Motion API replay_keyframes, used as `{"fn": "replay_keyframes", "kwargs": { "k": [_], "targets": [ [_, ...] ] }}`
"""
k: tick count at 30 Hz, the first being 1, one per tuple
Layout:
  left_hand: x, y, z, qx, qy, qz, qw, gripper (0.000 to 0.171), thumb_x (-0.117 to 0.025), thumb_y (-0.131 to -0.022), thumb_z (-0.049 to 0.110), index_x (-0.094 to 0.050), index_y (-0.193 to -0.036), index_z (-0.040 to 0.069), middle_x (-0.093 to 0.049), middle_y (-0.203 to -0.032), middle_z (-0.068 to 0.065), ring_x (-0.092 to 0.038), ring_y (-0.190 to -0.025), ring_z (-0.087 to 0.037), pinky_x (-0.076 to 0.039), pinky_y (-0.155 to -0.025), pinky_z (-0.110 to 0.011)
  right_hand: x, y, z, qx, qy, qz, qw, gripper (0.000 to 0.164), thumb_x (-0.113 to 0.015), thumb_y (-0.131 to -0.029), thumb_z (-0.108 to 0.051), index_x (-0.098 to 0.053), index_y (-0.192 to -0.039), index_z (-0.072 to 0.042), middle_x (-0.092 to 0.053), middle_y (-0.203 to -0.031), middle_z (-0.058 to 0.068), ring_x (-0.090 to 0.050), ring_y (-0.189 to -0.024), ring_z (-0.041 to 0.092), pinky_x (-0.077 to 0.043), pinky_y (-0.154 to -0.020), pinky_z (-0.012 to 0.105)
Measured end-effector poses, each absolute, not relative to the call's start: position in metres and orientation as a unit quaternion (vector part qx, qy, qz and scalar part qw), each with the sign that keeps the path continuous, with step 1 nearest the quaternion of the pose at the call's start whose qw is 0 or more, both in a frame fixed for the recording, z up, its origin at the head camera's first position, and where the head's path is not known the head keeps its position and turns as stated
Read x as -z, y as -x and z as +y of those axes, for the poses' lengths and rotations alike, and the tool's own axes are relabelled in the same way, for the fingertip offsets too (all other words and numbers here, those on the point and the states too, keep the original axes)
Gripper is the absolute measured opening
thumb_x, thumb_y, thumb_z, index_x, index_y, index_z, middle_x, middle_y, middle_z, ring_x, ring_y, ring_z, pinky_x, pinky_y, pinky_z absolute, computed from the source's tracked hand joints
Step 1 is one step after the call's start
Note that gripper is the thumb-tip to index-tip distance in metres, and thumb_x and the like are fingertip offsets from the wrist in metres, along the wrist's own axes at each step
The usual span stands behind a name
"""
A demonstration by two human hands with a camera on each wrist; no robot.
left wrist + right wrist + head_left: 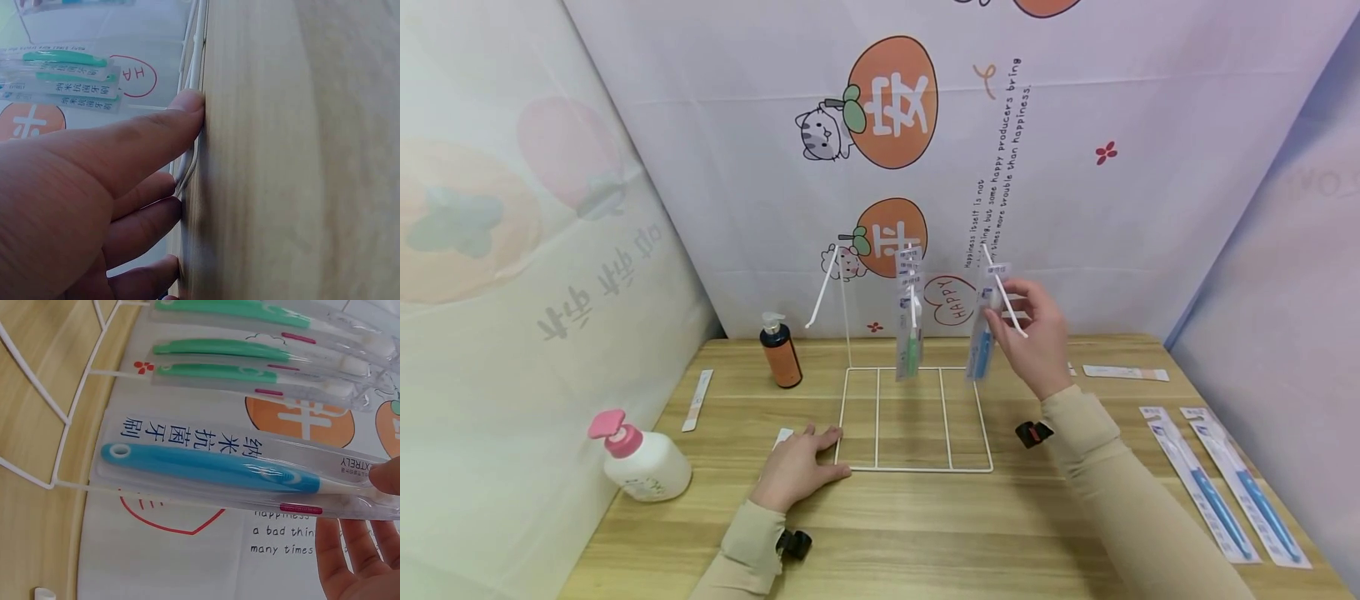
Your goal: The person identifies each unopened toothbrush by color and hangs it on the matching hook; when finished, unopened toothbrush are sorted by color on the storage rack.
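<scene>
Two bare hands work at a white wire rack (917,470) standing on a wood-grain table (917,542). The left hand (797,471) lies relaxed at the near left corner of the rack's base, thumb and fingertips touching the wire. The right hand (1037,337) is raised and pinches a packaged blue toothbrush (982,354) near the top of its clear pack, between thumb and fingers. The pack is upright, handle end down, at the rack's right-hand prong (1013,311); whether the prong passes through it cannot be told.

Just beside it, at the middle prong, hang packaged green toothbrushes (913,354), one behind another; three show in the right wrist view. The left-hand prong (822,287) is bare. Two further blue toothbrushes in packs, one nearer the rack (1213,500) and one nearer the table edge (1262,500), lie side by side at the right. On the left stand a dark pump bottle (782,362) with an orange label and a white pump bottle (651,471) with a pink top. Slim white strips lie at left (697,400) and far right (1126,372). A printed cloth (1075,233) hangs behind.
</scene>
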State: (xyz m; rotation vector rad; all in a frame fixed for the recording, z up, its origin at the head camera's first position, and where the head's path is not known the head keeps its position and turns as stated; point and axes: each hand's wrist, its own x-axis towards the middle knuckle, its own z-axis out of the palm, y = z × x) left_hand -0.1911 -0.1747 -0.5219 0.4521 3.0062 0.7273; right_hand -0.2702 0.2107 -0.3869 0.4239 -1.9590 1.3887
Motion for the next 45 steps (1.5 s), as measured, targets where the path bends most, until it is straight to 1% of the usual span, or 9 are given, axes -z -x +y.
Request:
{"fn": "replay_keyframes", "kwargs": {
  "k": [3,6,9,15,22,32,40,43,45],
  "targets": [
    [0.522,0.191,-0.175,-0.233,-0.144,0.962,0.008,0.07,-0.088,-0.088,0.053,-0.071,-0.147,0.017,-0.067,-0.147,-0.01,-0.055,-0.142,-0.045,-0.048,-0.109,-0.066,0.386,0.28,0.208,-0.519,-0.162,-0.76,0.356,0.038,-0.084,-0.092,0.003,-0.066,-0.125,0.004,-0.072,-0.116,0.017,-0.072,-0.092,0.027,-0.057,-0.074,0.013],
    [0.522,0.191,-0.176,-0.235,-0.143,0.961,0.011,0.071,-0.087,-0.088,0.053,-0.07,-0.147,0.018,-0.066,-0.148,-0.01,-0.055,-0.143,-0.045,-0.047,-0.11,-0.066,0.386,0.289,0.204,-0.503,-0.163,-0.765,0.368,0.038,-0.084,-0.092,0.003,-0.065,-0.125,0.005,-0.071,-0.117,0.018,-0.073,-0.092,0.031,-0.057,-0.075,0.013],
    [0.522,0.191,-0.176,-0.237,-0.143,0.961,0.012,0.071,-0.087,-0.089,0.053,-0.07,-0.147,0.018,-0.066,-0.148,-0.01,-0.054,-0.143,-0.045,-0.046,-0.111,-0.066,0.386,0.296,0.202,-0.488,-0.162,-0.77,0.377,0.038,-0.083,-0.092,0.003,-0.065,-0.124,0.006,-0.07,-0.118,0.019,-0.074,-0.092,0.031,-0.057,-0.075,0.012],
    [0.522,0.192,-0.177,-0.237,-0.145,0.961,0.011,0.071,-0.088,-0.088,0.054,-0.071,-0.147,0.018,-0.066,-0.148,-0.013,-0.055,-0.142,-0.046,-0.046,-0.111,-0.066,0.387,0.31,0.2,-0.471,-0.152,-0.775,0.393,0.038,-0.083,-0.092,0.004,-0.064,-0.125,0.004,-0.071,-0.119,0.017,-0.075,-0.094,0.031,-0.056,-0.076,0.011],
    [0.522,0.192,-0.176,-0.234,-0.144,0.961,0.01,0.07,-0.087,-0.088,0.053,-0.07,-0.147,0.019,-0.065,-0.147,-0.015,-0.055,-0.142,-0.046,-0.046,-0.111,-0.066,0.389,0.322,0.201,-0.468,-0.145,-0.776,0.397,0.037,-0.082,-0.093,0.004,-0.065,-0.126,0.004,-0.07,-0.121,0.018,-0.075,-0.096,0.03,-0.056,-0.076,0.011],
    [0.521,0.191,-0.176,-0.241,-0.144,0.96,0.008,0.07,-0.088,-0.088,0.052,-0.071,-0.146,0.017,-0.066,-0.147,-0.016,-0.056,-0.141,-0.046,-0.046,-0.111,-0.067,0.388,0.325,0.197,-0.443,-0.14,-0.786,0.409,0.039,-0.082,-0.092,0.003,-0.065,-0.127,0.002,-0.07,-0.123,0.018,-0.075,-0.101,0.03,-0.056,-0.077,0.011],
    [0.524,0.192,-0.177,-0.24,-0.142,0.96,0.011,0.071,-0.088,-0.088,0.053,-0.07,-0.147,0.018,-0.063,-0.148,-0.022,-0.055,-0.142,-0.047,-0.045,-0.111,-0.067,0.387,0.324,0.197,-0.456,-0.136,-0.782,0.402,0.041,-0.083,-0.09,0.005,-0.064,-0.127,0.003,-0.07,-0.124,0.018,-0.076,-0.101,0.032,-0.056,-0.076,0.011],
    [0.524,0.192,-0.177,-0.24,-0.141,0.96,0.011,0.072,-0.088,-0.087,0.054,-0.07,-0.147,0.018,-0.062,-0.148,-0.025,-0.056,-0.141,-0.047,-0.046,-0.11,-0.067,0.386,0.324,0.197,-0.458,-0.135,-0.783,0.4,0.042,-0.083,-0.09,0.004,-0.063,-0.127,0.003,-0.07,-0.126,0.018,-0.076,-0.103,0.032,-0.057,-0.077,0.013],
    [0.524,0.192,-0.178,-0.239,-0.141,0.961,0.011,0.072,-0.088,-0.088,0.054,-0.07,-0.147,0.018,-0.062,-0.148,-0.026,-0.056,-0.141,-0.047,-0.046,-0.11,-0.067,0.386,0.323,0.197,-0.457,-0.132,-0.784,0.398,0.042,-0.083,-0.091,0.004,-0.063,-0.128,0.002,-0.07,-0.126,0.017,-0.076,-0.104,0.032,-0.06,-0.078,0.017]
  ]
}}
